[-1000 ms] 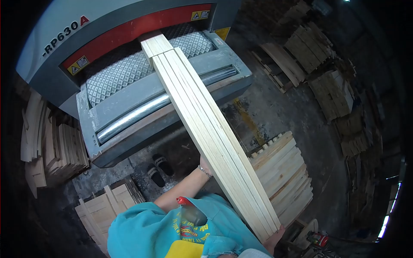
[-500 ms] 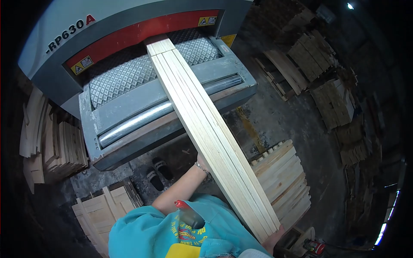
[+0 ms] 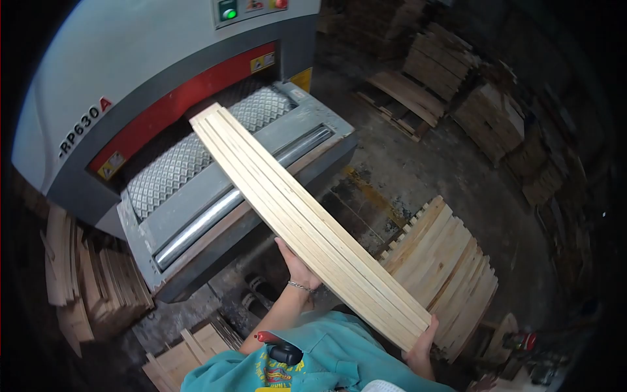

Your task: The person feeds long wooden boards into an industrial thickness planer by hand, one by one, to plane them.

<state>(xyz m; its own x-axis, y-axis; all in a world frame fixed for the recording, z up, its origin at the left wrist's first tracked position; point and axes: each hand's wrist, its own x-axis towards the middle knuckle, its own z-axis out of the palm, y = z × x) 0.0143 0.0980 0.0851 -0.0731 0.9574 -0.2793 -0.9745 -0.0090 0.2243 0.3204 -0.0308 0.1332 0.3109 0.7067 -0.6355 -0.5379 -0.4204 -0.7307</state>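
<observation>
A long bundle of pale wooden strips (image 3: 307, 222) slants from the machine's infeed down to the lower right. Its far end lies over the patterned feed belt (image 3: 176, 170), close to the red-edged opening. My left hand (image 3: 298, 266), with a bracelet at the wrist, supports the bundle's left side near the middle; part of its fingers is hidden beneath the wood. At the near end, my right hand (image 3: 424, 341) grips the corner of the strips. The grey machine (image 3: 157, 52) has a metal roller (image 3: 199, 228) along its front.
Stacked boards (image 3: 450, 268) stand to the right of the bundle. More wood lies at the left (image 3: 98, 274) and lower left (image 3: 189, 356). Pallets of planks (image 3: 408, 95) stand at the back right. Dark sandals (image 3: 255, 297) are on the floor below the machine.
The view has shifted, showing the machine's green-lit button. The bundle's far end has shifted from the red-edged opening toward me, and more of my left hand shows.
</observation>
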